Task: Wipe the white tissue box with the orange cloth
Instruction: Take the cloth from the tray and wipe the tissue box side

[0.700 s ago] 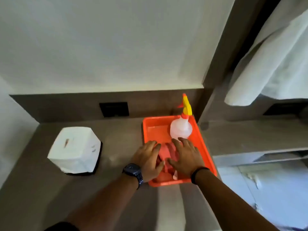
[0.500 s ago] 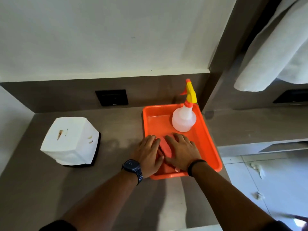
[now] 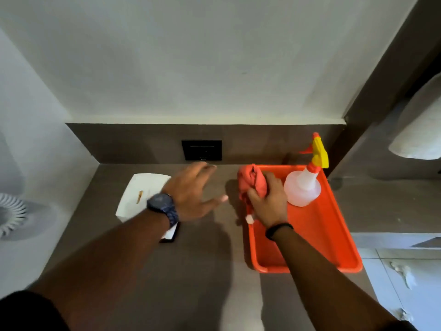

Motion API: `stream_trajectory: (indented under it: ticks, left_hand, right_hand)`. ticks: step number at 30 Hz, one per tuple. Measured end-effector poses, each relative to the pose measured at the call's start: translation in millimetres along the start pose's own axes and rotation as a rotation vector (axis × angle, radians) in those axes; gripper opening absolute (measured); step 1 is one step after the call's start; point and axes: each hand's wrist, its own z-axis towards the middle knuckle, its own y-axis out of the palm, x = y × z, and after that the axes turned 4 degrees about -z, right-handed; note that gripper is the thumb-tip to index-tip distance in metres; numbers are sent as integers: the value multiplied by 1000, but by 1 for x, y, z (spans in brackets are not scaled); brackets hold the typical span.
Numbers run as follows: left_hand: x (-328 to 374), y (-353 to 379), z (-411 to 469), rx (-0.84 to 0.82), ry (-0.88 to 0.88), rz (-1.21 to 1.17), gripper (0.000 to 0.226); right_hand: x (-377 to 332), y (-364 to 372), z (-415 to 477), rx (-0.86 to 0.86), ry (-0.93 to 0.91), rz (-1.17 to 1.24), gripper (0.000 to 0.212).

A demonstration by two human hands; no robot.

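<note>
White tissue box (image 3: 140, 197): stands on the brown counter (image 3: 191, 271), left of centre, near the corner where the white side wall meets the dark backsplash. The left forearm crosses its near right part, so its base and right edge are partly hidden. Its visible top face runs long from near-left to far-right; a small brown mark shows on it.

Orange cloth (image 3: 250, 185): bunched, gripped in the right hand (image 3: 267, 204), held over the far-left corner of the orange tray (image 3: 329, 235). A small white tag hangs below the hand.

Right hand: closed around the cloth. The box lies to its left, across a bare strip of counter; the left hand sits between them.

Left hand (image 3: 191, 189): open, fingers spread, holding nothing, hovering just beside the box's far right corner. It is the nearer hand to the box and is judged best placed to steady it.

Spray bottle (image 3: 301, 189): upright in the tray, just right of the right hand, yellow and orange trigger head pointing left. Not in the path toward the box.

Room for moving: the counter between tray and box is bare. The black wall plate (image 3: 201, 150) sits on the backsplash behind that gap, flush, no obstacle. The side wall closes in left of the box, so wiping strokes on that face likely have little room.

Coming move, as judged: carry the cloth leftward over the tray rim to the box top.
</note>
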Motion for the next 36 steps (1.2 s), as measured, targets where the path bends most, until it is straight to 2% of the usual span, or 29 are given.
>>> stream_trajectory:
  ticks: [2,4,8,11,13,15,19,25,29,33,36]
  left_hand:
    - [-25,-33,-8,12,11,46,95]
    - [-51,-58,-18,-19,-4,91,108]
    - [-95,-72,-34,-286,-114,108,147]
    - [-119,-58,-42,-435,-124,125,160]
    - [-130,-48,-45,-480,-116,143,161]
    - [-138,-40,-45,-489,-93,184,158]
    - [-144,-31,-42,-432,-60,191,151]
    - [-143,-29,-43,-364,-49,144,144]
    - [-141,-30,-42,-355,-47,145,141]
    - [-137,-31,-43,-356,-51,155,143]
    - [-134,-33,-42,-347,-38,151,141]
  right_hand:
    - [-42,27,4,-27,10,201,32]
    - [-68,57,0,-130,68,324,29]
    - [-70,104,-26,-232,178,456,30]
    - [-61,132,-45,-271,325,598,34]
    - [-58,149,-55,-320,409,711,32]
    - [-59,160,-62,-329,458,787,39]
    - [-68,175,-74,-201,513,820,64]
    - [-91,186,-65,-7,388,695,65]
    - [-90,189,-41,-23,372,612,35]
    - [-80,196,-61,-24,522,608,45]
    - [-79,200,-88,6,555,652,36]
